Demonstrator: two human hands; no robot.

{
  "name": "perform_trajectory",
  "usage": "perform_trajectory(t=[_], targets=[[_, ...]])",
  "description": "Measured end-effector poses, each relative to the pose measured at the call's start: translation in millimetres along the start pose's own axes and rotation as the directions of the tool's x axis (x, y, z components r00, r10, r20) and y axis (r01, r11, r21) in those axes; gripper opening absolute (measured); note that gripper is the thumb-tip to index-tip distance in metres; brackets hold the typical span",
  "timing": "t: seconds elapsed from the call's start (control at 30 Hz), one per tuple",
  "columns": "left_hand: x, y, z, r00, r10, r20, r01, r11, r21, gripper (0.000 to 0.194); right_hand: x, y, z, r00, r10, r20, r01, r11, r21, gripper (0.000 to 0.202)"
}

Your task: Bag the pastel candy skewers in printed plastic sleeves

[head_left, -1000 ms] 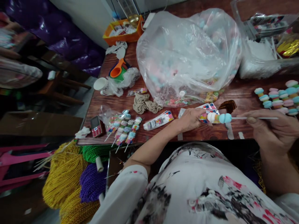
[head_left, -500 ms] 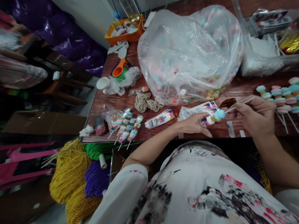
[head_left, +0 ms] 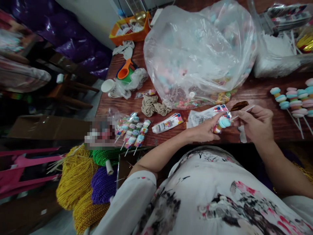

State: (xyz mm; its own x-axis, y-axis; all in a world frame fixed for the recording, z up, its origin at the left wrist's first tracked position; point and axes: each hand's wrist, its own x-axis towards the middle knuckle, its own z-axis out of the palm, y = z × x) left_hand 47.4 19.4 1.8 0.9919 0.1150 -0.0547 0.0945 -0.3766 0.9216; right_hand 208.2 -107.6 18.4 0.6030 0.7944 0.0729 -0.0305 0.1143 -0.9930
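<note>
My left hand (head_left: 204, 129) is closed around a small printed plastic bag (head_left: 216, 128) near the table's front edge. Blue and white candies on a marshmallow skewer (head_left: 224, 122) sit at the bag's mouth, partly inside it. The white stick of that skewer is pinched in my right hand (head_left: 259, 121), with its free end pointing up and right. Just behind the hands lie a stack of printed bags (head_left: 199, 118) and a bundle of brown metallic ties (head_left: 239, 105). Bare skewers (head_left: 295, 101) of pastel candies rest at the right.
A large clear sack of candies (head_left: 195, 55) fills the table's back. At left are bagged skewers (head_left: 134, 133), a brown cloth (head_left: 153, 106), another bag stack (head_left: 167, 123), a white cup (head_left: 108, 86) and an orange scoop (head_left: 124, 71). Clear bag of white sticks (head_left: 277, 49) stands back right.
My right hand has moved left, closer to my left hand. The skewer has slid further into the bag, and fewer candies show outside it.
</note>
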Motion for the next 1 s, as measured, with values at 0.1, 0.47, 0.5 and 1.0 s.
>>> perform_trajectory(t=[0.1,0.47,0.5,1.0], targets=[[-5,5,0.9,0.995,-0.088,-0.052,0.096,0.980,0.174,0.101,10,3,-2,0.995,0.080,-0.062,-0.070,0.986,0.151,0.020],[-11,0,3.8,0.982,-0.177,-0.059,0.177,0.984,-0.004,0.018,4,8,-3,1.000,-0.001,-0.028,0.005,0.990,0.142,0.012],[-10,1,4.9,0.983,-0.178,-0.046,0.176,0.983,-0.053,0.020,2,8,-2,1.000,-0.017,-0.017,0.019,0.990,0.137,0.012],[-16,14,20.5,0.959,-0.182,-0.216,0.281,0.679,0.678,0.032,-2,11,2,0.908,-0.038,-0.417,0.049,0.999,0.016,0.026]])
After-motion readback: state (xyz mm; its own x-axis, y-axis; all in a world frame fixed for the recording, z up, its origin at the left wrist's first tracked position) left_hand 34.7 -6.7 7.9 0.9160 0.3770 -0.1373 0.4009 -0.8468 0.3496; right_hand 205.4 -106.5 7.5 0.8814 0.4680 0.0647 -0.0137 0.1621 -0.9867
